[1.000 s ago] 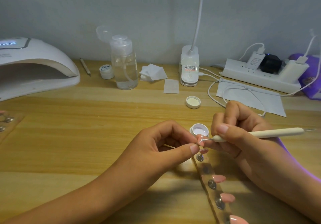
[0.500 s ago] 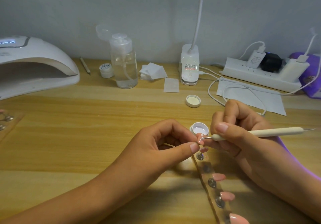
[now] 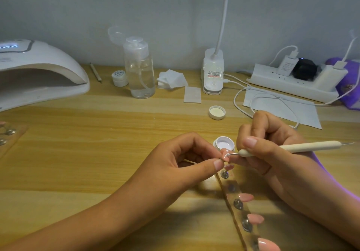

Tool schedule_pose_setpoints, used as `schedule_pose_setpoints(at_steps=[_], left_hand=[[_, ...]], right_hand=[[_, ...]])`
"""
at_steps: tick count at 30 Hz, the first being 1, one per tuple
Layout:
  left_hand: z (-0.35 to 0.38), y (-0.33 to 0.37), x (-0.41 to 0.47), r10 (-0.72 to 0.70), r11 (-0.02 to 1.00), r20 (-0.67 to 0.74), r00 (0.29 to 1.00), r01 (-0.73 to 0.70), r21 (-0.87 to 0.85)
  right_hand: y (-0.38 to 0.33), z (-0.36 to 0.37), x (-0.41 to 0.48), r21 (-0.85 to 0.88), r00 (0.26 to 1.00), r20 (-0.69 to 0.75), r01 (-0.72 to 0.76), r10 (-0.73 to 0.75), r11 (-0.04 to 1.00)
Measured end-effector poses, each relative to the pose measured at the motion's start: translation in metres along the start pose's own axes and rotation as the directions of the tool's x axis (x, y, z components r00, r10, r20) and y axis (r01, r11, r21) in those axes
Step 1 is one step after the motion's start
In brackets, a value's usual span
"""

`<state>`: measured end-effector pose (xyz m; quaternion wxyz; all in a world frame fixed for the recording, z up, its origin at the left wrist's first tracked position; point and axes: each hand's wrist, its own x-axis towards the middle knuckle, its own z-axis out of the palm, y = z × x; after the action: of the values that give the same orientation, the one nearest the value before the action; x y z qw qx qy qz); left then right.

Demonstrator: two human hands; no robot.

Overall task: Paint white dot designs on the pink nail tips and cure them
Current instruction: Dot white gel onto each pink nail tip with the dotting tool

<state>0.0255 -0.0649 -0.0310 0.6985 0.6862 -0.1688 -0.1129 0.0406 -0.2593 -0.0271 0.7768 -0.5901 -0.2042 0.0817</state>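
Observation:
My left hand [image 3: 181, 165] pinches a pink nail tip [image 3: 225, 155] between thumb and fingers, just above the far end of a clear holder strip [image 3: 232, 189]. My right hand [image 3: 272, 153] grips a cream dotting pen [image 3: 292, 147]; its metal tip touches the held nail tip. An open small jar of white gel [image 3: 224, 143] stands right behind the nail tip. More pink nail tips [image 3: 245, 197] sit on metal studs along the strip. The white curing lamp [image 3: 37, 73] stands at the far left.
The jar's lid [image 3: 217, 112] lies behind the hands. At the back stand a clear pump bottle [image 3: 139, 67], a small white pot [image 3: 119, 78], wipes [image 3: 172, 79], a desk lamp base [image 3: 213, 71] and a power strip [image 3: 292, 82] with cables. Another strip [image 3: 7, 134] lies at the left edge.
The pen tip has shifted slightly on the held nail tip. Both hands stay in almost the same place.

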Motion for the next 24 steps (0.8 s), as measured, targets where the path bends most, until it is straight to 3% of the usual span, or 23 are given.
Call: schedule_pose_setpoints(at_steps=[9, 14, 18, 24], left_hand=[[0.000, -0.001, 0.001, 0.009, 1.000, 0.019, 1.000, -0.009, -0.005], [-0.001, -0.001, 0.001, 0.004, 1.000, 0.009, 1.000, -0.004, -0.011], [0.000, -0.001, 0.001, -0.001, 1.000, 0.005, 1.000, 0.001, -0.028], [-0.002, -0.003, 0.001, 0.001, 0.998, -0.021, 1.000, -0.002, -0.059]], right_hand=[[0.000, -0.003, 0.000, -0.037, 0.998, 0.026, 0.066, -0.065, 0.997], [0.001, -0.010, 0.005, -0.145, 0.989, -0.088, 0.102, -0.115, 0.984], [0.001, -0.014, 0.008, -0.337, 0.959, -0.189, 0.138, -0.211, 0.931], [0.002, -0.016, 0.011, -0.625, 0.962, -0.144, 0.093, -0.232, 0.775]])
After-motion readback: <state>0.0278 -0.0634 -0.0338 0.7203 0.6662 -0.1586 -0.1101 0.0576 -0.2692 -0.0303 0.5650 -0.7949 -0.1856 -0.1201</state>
